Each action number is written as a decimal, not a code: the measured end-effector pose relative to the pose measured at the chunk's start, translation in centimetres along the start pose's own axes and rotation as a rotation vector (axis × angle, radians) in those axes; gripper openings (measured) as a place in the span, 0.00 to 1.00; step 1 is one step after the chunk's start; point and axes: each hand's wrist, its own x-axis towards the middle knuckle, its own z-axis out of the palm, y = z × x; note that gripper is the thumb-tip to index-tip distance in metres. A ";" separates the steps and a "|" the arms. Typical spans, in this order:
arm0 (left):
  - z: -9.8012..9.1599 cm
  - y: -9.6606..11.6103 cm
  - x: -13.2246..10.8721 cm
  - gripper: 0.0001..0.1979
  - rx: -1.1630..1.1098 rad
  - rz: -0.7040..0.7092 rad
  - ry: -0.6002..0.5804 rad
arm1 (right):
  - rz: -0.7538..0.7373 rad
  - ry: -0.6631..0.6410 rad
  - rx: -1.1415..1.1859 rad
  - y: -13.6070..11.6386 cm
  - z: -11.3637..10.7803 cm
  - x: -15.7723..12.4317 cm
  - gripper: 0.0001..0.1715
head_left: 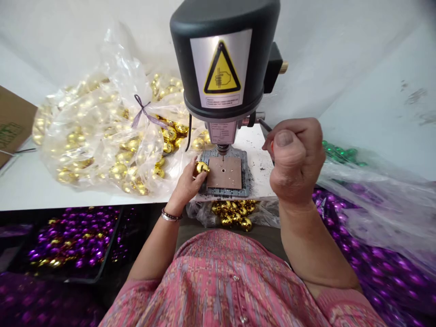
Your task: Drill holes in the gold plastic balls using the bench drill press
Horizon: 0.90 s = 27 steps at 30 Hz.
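A shiny gold ball (pixel 202 167) is held between the thumb and fingers of my left hand (pixel 189 181), at the left edge of a brown plate (pixel 231 175) with a small hole in it. The plate lies on the grey base (pixel 245 186) of a black drill press (pixel 225 27). Its bit (pixel 223 157) points down above the plate, apart from the ball. My right hand (pixel 298 156) is raised at the press's right side, its fingers wrapped round the feed lever (pixel 265 125). Most of the lever's grip is hidden by the fist.
Clear plastic bags (pixel 98 131) of gold balls cover the white table (pixel 20 193) at left. More gold balls (pixel 235 212) lie below the table edge. A dark crate (pixel 98 272) of purple balls stands lower left. Purple balls (pixel 381 268) and green balls (pixel 344 152) fill the right side.
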 end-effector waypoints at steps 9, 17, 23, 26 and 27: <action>-0.1 0.8 -0.5 0.34 -0.540 -0.164 0.003 | -0.007 0.000 -0.002 0.4 -0.1 -0.3 0.15; 0.5 1.7 -0.8 0.34 -1.006 -0.149 -0.218 | -0.008 -0.007 0.014 0.4 -0.2 -0.4 0.14; 1.1 2.3 0.3 0.31 -0.593 -0.156 -0.135 | -0.013 -0.010 0.037 0.2 -0.3 -0.3 0.12; 1.4 2.7 1.0 0.29 -0.345 -0.113 -0.117 | -0.013 -0.010 0.045 0.1 -0.3 -0.4 0.12; 1.5 2.9 1.1 0.28 -0.290 -0.097 -0.128 | -0.012 -0.010 0.048 0.1 -0.3 -0.4 0.12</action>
